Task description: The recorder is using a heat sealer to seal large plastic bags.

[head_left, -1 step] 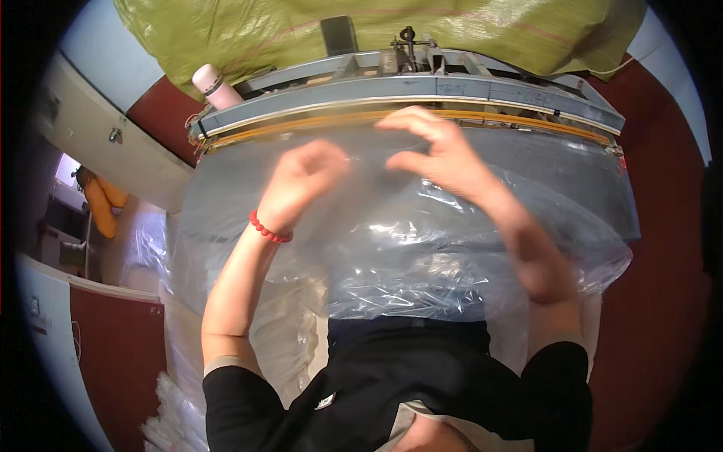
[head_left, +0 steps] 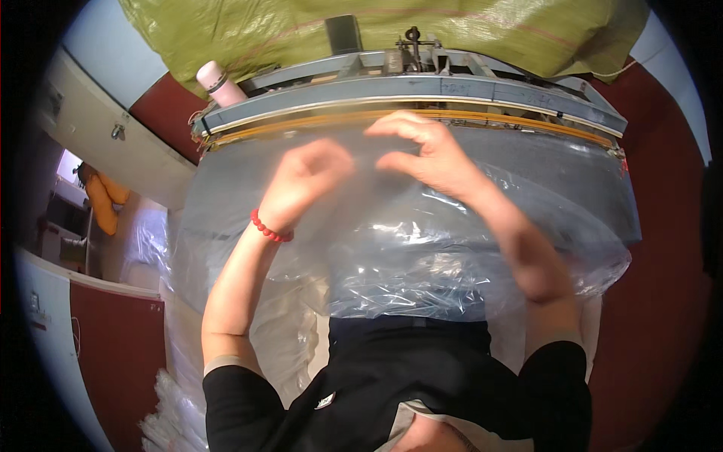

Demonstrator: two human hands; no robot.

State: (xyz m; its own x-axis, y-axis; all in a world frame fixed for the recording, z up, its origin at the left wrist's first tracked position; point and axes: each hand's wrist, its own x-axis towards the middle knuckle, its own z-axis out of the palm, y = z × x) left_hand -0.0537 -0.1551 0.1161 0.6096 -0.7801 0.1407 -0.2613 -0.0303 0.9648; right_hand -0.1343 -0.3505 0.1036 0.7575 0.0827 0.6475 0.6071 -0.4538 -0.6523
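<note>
A large sheet of clear plastic film lies over the grey tabletop and bunches in shiny folds near my waist. Above the film on the left is my left hand, with a red bead bracelet on its wrist. Its fingers curl inward but are smeared by motion, so whether they pinch the film cannot be told. Opposite it, my right hand arches with thumb and fingers apart, and nothing shows between them. A narrow gap separates the two hands.
Along the table's far side runs a grey metal frame with an orange strip and a black metal mechanism. A pink bottle stands at its left end. A yellow-green woven sheet is behind. More film piles at lower left.
My right hand has shifted slightly left, closer to my left hand. The left hand stays in nearly the same place. The whole view has moved a little.
</note>
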